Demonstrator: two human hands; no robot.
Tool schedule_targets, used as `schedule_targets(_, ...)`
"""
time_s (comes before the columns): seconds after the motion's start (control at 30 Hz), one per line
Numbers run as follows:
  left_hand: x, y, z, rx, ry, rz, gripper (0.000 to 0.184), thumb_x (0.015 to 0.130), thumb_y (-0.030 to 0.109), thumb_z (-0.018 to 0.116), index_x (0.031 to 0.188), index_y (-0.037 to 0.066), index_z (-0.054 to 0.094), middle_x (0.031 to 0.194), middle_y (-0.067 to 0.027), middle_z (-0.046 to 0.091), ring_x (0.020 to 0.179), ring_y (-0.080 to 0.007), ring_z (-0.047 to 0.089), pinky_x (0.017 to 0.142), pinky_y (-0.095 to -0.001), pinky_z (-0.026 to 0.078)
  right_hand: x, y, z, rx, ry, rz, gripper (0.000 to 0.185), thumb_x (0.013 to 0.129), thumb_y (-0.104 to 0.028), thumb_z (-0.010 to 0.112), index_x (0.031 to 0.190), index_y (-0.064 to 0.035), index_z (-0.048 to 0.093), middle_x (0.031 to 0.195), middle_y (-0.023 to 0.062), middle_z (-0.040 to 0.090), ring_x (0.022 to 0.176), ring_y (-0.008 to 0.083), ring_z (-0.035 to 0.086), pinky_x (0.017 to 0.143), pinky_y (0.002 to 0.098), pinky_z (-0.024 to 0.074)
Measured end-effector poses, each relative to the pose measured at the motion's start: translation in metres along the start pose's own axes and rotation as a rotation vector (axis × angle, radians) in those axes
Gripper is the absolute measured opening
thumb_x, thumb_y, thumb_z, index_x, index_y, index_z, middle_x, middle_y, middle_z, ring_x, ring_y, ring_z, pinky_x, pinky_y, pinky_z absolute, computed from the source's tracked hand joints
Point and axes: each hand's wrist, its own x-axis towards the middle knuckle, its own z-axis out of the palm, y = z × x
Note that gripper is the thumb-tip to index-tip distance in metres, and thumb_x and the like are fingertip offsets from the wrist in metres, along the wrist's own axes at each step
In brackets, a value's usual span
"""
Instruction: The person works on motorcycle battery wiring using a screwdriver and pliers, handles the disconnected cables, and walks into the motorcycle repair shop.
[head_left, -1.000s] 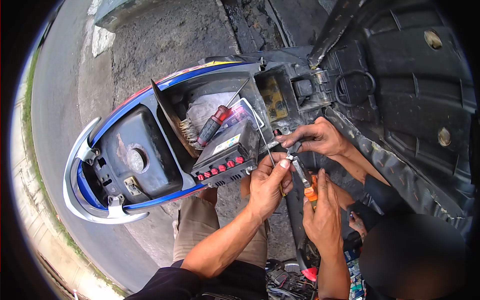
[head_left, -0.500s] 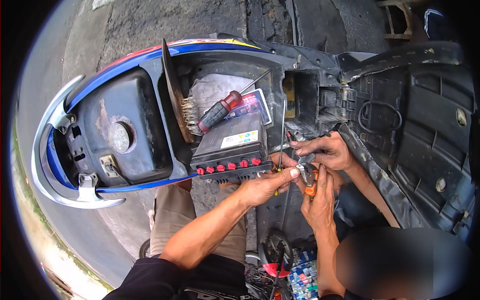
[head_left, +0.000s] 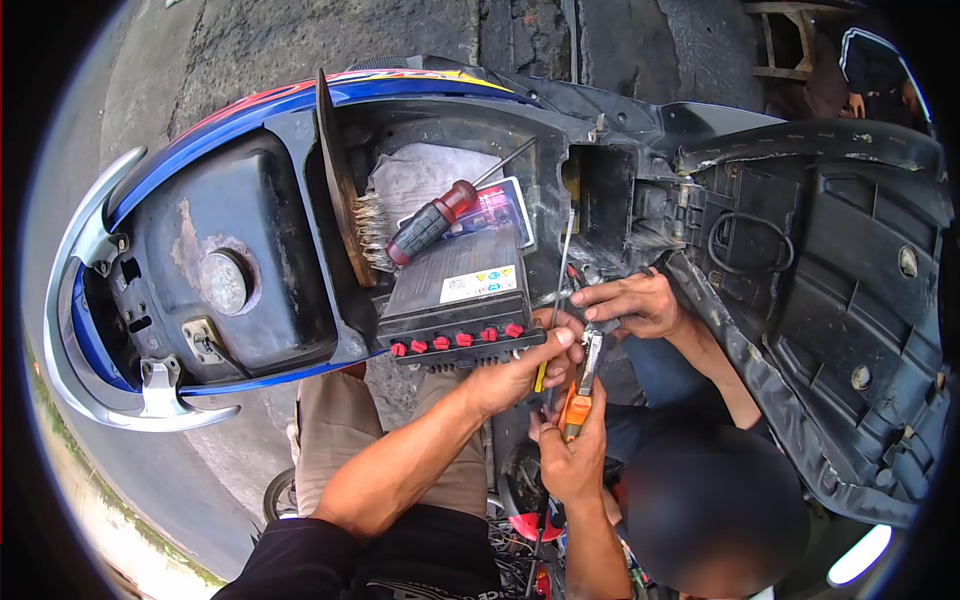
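My left hand [head_left: 525,365] is closed around a thin screwdriver [head_left: 541,377]. The yellow handle shows below my fingers and the long shaft rises above them. My right hand [head_left: 575,455] grips pliers [head_left: 577,408] by their orange handles, jaws pointing up, right beside my left thumb. At the jaw tips is a small part that I cannot make out. A co-worker's hand [head_left: 640,305] reaches in from the right, fingers just above the pliers. To the left of my left hand sits a black battery [head_left: 455,275] with several red caps along its front edge.
The scooter's open body holds a red-and-black screwdriver [head_left: 435,222], a cloth [head_left: 425,170] and a brush [head_left: 345,190]. A fuel tank cap [head_left: 225,280] lies left. The raised seat [head_left: 840,270] stands right, with the co-worker's head [head_left: 715,500] below it.
My right hand has moved left and down, and the pliers now point upward with their handles together. The co-worker's head has shifted left. My left hand has drawn back slightly leftward.
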Motion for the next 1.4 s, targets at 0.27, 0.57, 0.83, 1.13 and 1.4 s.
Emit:
schedule_targets(0.27, 0.004, 0.0, 0.004, 0.183, 0.105, 0.018, 0.033, 0.095, 0.036, 0.064, 0.098, 0.003, 0.057, 0.079, -0.0033, 0.056, 0.06, -0.0062, 0.043, 0.051, -0.0211, 0.036, -0.001, -0.014, -0.009, 0.01, -0.049, 0.1, 0.071, 0.075, 0.001, 0.054, 0.142, 0.0065, 0.03, 0.108, 0.0228, 0.056, 0.094, 0.0339, 0.061, 0.087, 0.0393, 0.0494)
schedule_targets(0.57, 0.015, -0.003, 0.013, 0.149, 0.178, -0.069, 0.035, 0.092, 0.04, 0.068, 0.096, 0.007, 0.058, 0.072, 0.0025, 0.048, 0.059, -0.0053, 0.041, 0.05, -0.0205, 0.034, 0.036, 0.018, -0.033, -0.28, -0.045, -0.136, 0.072, 0.079, 0.001, 0.054, 0.145, 0.0057, 0.028, 0.125, 0.0279, 0.05, 0.115, 0.0435, 0.054, 0.101, 0.045, 0.0419)
schedule_targets(0.83, 0.003, -0.017, 0.005, 0.15, 0.168, -0.011, 0.037, 0.093, 0.028, 0.07, 0.114, 0.001, 0.056, 0.079, -0.0007, 0.051, 0.065, -0.008, 0.045, 0.056, -0.0236, 0.038, 0.026, -0.024, -0.063, -0.318, -0.238, 0.004, 0.074, 0.078, 0.001, 0.055, 0.145, 0.0122, 0.025, 0.127, 0.028, 0.049, 0.118, 0.0429, 0.052, 0.102, 0.0423, 0.0403)
schedule_targets(1.13, -0.041, -0.024, 0.017, 0.49, 0.245, -0.003, 0.046, 0.105, 0.041, 0.039, 0.108, -0.001, 0.058, 0.075, -0.0037, 0.05, 0.067, -0.011, 0.048, 0.06, -0.0251, 0.041, 0.008, -0.02, -0.082, -0.342, -0.212, 0.046, 0.066, 0.082, 0.001, 0.057, 0.142, 0.0111, 0.033, 0.117, 0.0217, 0.057, 0.101, 0.0301, 0.062, 0.087, 0.038, 0.0494)
schedule_targets(1.4, -0.084, -0.056, 0.021, 0.772, 0.26, 0.161, 0.042, 0.106, 0.036, 0.04, 0.105, 0.002, 0.064, 0.108, -0.0049, 0.058, 0.093, -0.0146, 0.055, 0.087, -0.0302, 0.045, -0.043, 0.032, -0.006, 0.349, 0.03, 0.056, 0.044, 0.089, -0.012, 0.068, 0.124, 0.0044, 0.047, 0.107, 0.0088, 0.058, 0.094, 0.0154, 0.057, 0.085, 0.0287, 0.0469)
